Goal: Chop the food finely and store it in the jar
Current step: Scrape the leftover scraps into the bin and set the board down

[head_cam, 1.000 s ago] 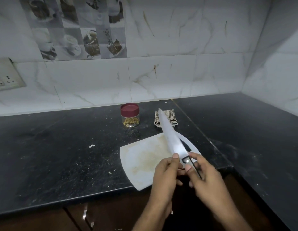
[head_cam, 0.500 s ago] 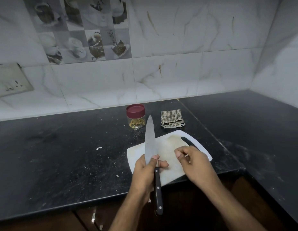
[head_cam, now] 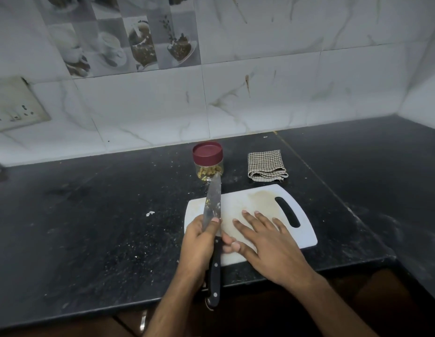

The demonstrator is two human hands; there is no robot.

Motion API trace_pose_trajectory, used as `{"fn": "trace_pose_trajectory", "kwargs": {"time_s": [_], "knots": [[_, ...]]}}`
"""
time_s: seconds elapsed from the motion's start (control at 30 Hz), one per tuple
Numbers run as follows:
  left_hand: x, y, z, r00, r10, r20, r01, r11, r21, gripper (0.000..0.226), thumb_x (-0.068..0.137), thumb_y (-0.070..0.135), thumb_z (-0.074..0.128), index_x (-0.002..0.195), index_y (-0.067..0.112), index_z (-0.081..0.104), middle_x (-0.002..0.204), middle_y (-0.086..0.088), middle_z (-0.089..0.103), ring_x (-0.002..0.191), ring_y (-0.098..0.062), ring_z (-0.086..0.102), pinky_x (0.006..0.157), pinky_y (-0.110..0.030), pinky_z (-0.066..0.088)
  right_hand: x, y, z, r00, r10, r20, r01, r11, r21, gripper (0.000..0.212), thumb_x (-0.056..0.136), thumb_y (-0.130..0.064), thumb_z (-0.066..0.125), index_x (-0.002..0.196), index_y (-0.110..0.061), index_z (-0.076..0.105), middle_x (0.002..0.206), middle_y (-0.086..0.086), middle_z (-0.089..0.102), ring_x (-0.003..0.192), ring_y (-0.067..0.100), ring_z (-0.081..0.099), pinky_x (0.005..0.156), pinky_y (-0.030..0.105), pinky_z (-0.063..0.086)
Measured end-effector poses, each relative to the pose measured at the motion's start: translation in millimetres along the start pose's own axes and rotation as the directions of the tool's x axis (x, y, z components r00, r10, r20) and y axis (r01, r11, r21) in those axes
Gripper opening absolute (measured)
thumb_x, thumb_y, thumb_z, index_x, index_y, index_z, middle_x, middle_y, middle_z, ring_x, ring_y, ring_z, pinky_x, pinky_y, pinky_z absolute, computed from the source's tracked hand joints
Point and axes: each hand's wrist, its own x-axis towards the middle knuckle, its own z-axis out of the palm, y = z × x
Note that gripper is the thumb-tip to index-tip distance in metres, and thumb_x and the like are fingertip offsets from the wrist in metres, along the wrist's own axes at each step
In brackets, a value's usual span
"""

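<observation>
Counter (head_cam: 90, 239) black, speckled; wall tiles (head_cam: 260, 98) apparently marbled.

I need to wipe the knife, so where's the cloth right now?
In the head view, the cloth lies folded on the counter near the wall, right of the jar and just behind the cutting board.

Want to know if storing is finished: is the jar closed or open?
Closed. The jar stands upright on the counter with its maroon lid on top; chopped bits show inside.
</observation>
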Motion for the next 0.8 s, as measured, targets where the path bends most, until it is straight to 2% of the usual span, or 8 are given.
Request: {"fn": "trace_pose_trajectory", "kwargs": {"time_s": [0.07,0.13,0.23,0.3,0.4,0.57,0.63,0.8], "knots": [[0.6,-0.8,-1.7,1.0,0.001,0.009,-0.001,1.0,0.001,0.023,0.108,0.018,0.049,0.109,-0.001,0.06,0.069,-0.023,0.067,0.066,-0.037,0.071,0.057,-0.034,0.06,1.8,3.3,-7.8,0.999,-0.005,0.035,0.003,0.999,0.038,0.065,0.098,-0.073,0.017,0.156,-0.046,0.021,0.166,-0.02,0.008,0.154,0.009,0.006,0.124,0.041,0.01],[3.6,-4.3,-0.5,1.0,-0.009,0.015,0.009,1.0,-0.004,0.024,0.108,0.018,0.048,0.106,-0.003,0.059,0.064,-0.022,0.063,0.066,-0.038,0.071,0.052,-0.033,0.057,15.6,14.3,-20.6,0.999,0.034,0.014,-0.035,0.985,0.167,0.049,0.101,-0.06,0.038,0.146,-0.042,0.046,0.157,-0.018,0.037,0.143,0.01,0.035,0.118,0.041,0.029],[6.3,-7.7,2.5,0.999,-0.047,0.007,0.047,0.998,0.034,0.023,0.108,0.022,0.048,0.103,0.003,0.058,0.064,-0.019,0.062,0.063,-0.036,0.07,0.049,-0.031,0.052,53.8,36.1,-41.3,0.965,0.189,-0.184,-0.105,0.915,0.389,0.021,0.103,-0.025,0.054,0.11,-0.019,0.072,0.114,-0.001,0.07,0.098,0.014,0.066,0.09,0.039,0.054],[7.2,-8.0,4.1,0.998,-0.067,0.017,0.066,0.997,0.046,0.021,0.108,0.023,0.047,0.105,0.005,0.058,0.065,-0.019,0.062,0.062,-0.035,0.07,0.047,-0.029,0.049,85.5,53.2,-49.1,0.916,0.261,-0.303,-0.15,0.927,0.343,0.018,0.102,-0.018,0.055,0.105,-0.013,0.072,0.104,0.003,0.068,0.089,0.017,0.065,0.081,0.034,0.054],[10.1,-6.5,3.3,0.995,-0.091,0.043,0.087,0.993,0.084,0.02,0.109,0.023,0.047,0.106,0.004,0.054,0.065,-0.017,0.063,0.057,-0.034,0.068,0.043,-0.028,0.046,129.8,72.2,-52.0,0.884,0.307,-0.352,-0.208,0.934,0.291,0.025,0.102,-0.027,0.057,0.12,-0.014,0.069,0.116,0.005,0.063,0.101,0.023,0.063,0.089,0.039,0.052],[16.1,-7.5,0.7,0.991,-0.126,0.037,0.121,0.987,0.108,0.019,0.108,0.022,0.048,0.107,0.003,0.051,0.065,-0.015,0.063,0.055,-0.036,0.066,0.038,-0.027,0.043,186.4,80.8,-33.3,0.887,0.404,-0.222,-0.403,0.914,0.053,0.086,0.09,-0.077,0.043,0.14,-0.007,0.049,0.128,0.019,0.059,0.118,0.037,0.057,0.098,0.048,0.048],[17.7,-8.3,0.5,0.991,-0.134,0.024,0.13,0.985,0.118,0.018,0.108,0.021,0.048,0.106,0.002,0.05,0.066,-0.015,0.064,0.053,-0.034,0.065,0.037,-0.026,0.042,198.8,79.9,-20.6,0.876,0.442,-0.194,-0.469,0.874,-0.126,0.094,0.086,-0.082,0.041,0.142,-0.007,0.047,0.138,0.022,0.052,0.127,0.041,0.048,0.105,0.05,0.04],[21.7,-9.7,-1.4,0.993,-0.12,-0.002,0.118,0.975,0.188,0.015,0.107,0.02,0.049,0.104,0.005,0.05,0.066,-0.014,0.066,0.048,-0.032,0.064,0.038,-0.026,0.042,210.2,90.1,-12.3,0.826,0.429,-0.365,-0.463,0.887,-0.005,0.034,0.099,-0.03,0.056,0.121,-0.006,0.064,0.126,0.023,0.055,0.117,0.04,0.053,0.096,0.048,0.047]]}}
